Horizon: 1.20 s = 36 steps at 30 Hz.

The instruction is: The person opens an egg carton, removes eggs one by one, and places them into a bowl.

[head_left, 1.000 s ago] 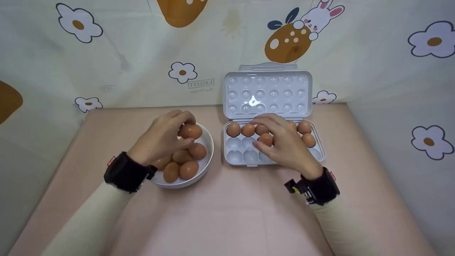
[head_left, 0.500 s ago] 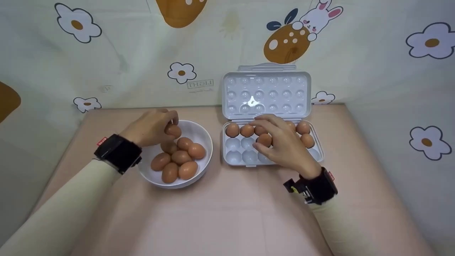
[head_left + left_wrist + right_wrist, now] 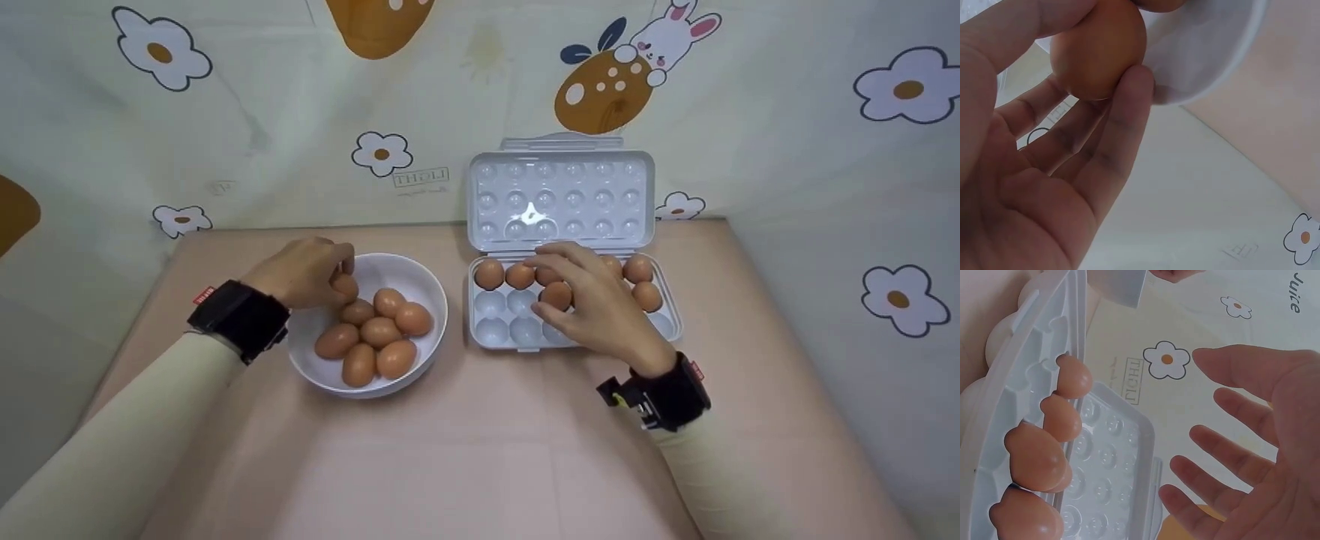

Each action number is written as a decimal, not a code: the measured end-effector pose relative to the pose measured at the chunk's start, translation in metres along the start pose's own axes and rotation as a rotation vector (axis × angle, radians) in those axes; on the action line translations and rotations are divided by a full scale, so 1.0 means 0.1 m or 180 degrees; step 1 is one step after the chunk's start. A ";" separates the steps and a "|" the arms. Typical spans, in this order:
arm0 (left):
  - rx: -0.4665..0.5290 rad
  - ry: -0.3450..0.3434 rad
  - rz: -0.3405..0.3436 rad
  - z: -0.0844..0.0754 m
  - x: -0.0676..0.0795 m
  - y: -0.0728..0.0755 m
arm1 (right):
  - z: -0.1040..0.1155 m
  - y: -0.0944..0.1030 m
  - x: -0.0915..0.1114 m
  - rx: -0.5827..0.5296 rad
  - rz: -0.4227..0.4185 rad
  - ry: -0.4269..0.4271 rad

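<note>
L hand (image 3: pixel 1039 194) is gripping egg (image 3: pixel 1100 48) in upper L; bowl (image 3: pixel 1196 50) is showing top ctr, w/ 2nd egg (image 3: pixel 1161 4) peeking at top edge; flower (image 3: pixel 1305 238) print's sitting btm R.

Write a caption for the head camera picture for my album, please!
Left hand holding a brown egg at a white bowl of eggs, right hand over an open, partly filled egg box.

My left arm (image 3: pixel 127 427) stretches forward, and my left hand (image 3: pixel 304 271) is held with thumb and fingers (image 3: pixel 1120 135) curled into a pinch. My right arm (image 3: pixel 709 480) slants inward, the right hand (image 3: pixel 596 304) relaxed, thumb apart from its loosely spread fingers (image 3: pixel 1230 447).
</note>
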<state>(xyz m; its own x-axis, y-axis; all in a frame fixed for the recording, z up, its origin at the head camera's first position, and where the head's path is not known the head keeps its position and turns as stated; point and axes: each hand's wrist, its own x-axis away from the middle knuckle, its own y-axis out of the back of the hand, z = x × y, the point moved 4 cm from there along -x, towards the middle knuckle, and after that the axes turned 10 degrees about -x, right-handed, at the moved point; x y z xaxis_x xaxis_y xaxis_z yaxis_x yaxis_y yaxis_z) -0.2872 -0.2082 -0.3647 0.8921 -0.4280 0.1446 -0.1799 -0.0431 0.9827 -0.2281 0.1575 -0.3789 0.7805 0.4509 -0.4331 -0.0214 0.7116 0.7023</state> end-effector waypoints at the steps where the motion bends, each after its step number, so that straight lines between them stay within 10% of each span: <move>1: -0.0012 0.0030 0.0030 0.00 0.00 0.00 | 0.00 0.00 0.00 0.0001 0.0008 -0.0010; 36: -0.0579 0.0227 0.0237 -0.16 0.04 -0.22 | -0.02 -0.02 0.00 0.0038 0.0031 -0.0037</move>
<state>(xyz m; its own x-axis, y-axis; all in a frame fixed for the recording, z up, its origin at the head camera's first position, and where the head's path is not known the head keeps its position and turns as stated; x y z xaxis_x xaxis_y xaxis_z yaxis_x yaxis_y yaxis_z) -0.2730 -0.1943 -0.3835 0.9074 -0.3587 0.2192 -0.1745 0.1528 0.9727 -0.2293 0.1575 -0.3813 0.7875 0.4514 -0.4196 -0.0218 0.7007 0.7131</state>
